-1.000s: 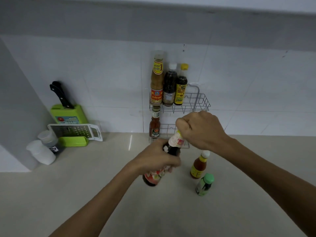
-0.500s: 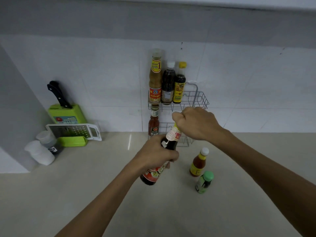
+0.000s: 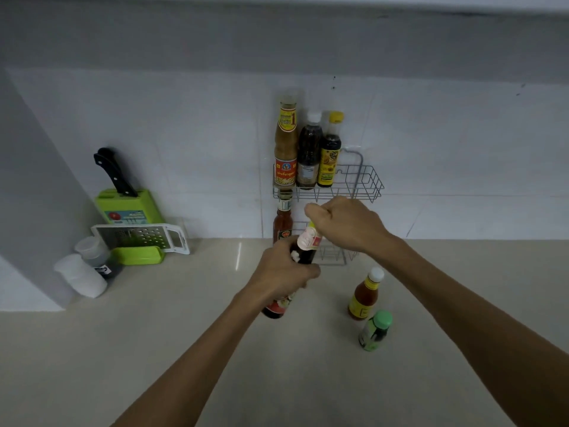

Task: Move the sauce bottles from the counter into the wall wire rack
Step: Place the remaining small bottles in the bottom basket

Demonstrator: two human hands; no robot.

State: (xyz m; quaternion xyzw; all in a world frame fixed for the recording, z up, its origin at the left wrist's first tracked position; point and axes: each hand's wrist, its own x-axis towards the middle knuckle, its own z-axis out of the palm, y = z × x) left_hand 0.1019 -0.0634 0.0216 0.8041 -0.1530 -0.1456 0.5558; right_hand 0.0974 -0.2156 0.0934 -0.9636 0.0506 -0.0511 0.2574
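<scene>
A dark sauce bottle point(image 3: 304, 246) with a red label is tilted above the counter. My left hand point(image 3: 281, 268) grips its body and my right hand point(image 3: 341, 224) is curled round its cap, which is hidden. The two-tier wall wire rack point(image 3: 368, 181) hangs just behind. Its upper tier holds three bottles: a tan one point(image 3: 286, 143), a dark one with a white cap point(image 3: 309, 152) and one with a yellow cap point(image 3: 329, 155). A red sauce bottle point(image 3: 282, 221) stands in the lower tier. On the counter stand an orange bottle point(image 3: 365, 294) and a small green-capped bottle point(image 3: 375, 331).
At the left a green knife block point(image 3: 129, 204) with a black-handled knife stands against the wall, a white grater point(image 3: 141, 237) leaning before it. Two pale containers point(image 3: 81, 274) lie by the grey side wall. The beige counter point(image 3: 184, 334) stretches toward me.
Both hands have lifted the dark bottle slightly and carried it closer to the rack. The bottles on the counter and in the rack have not moved.
</scene>
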